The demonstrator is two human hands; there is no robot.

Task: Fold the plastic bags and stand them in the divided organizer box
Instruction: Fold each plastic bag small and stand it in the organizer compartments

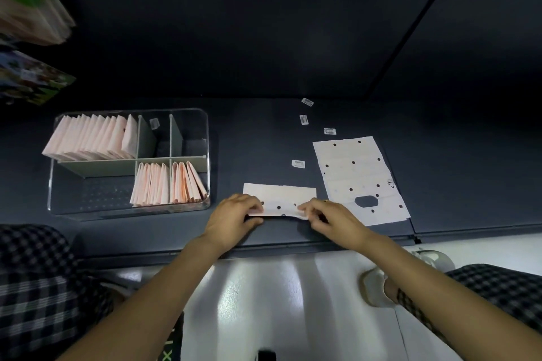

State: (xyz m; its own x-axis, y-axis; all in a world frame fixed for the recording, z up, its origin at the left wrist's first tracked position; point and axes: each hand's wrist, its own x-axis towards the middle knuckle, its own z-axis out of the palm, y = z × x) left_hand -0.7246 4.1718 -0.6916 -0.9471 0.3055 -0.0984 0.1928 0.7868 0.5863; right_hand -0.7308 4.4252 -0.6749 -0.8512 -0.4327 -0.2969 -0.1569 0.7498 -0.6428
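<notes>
- Dark table [264,138] carries a clear box [129,208] at left, folded bags [88,138] standing in its compartments.
- Left hand [234,217] and right hand [325,217] pinch a half-folded bag [278,195] near the front edge.
- Flat bag [355,176] lies just right.

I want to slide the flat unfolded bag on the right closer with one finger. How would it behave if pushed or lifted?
The unfolded bag lies thin and flat on the dark table, so it is probably very light and would likely slide easily. Lifted by one edge, it would probably droop. Its cut-out handle hole might catch a finger.
</notes>
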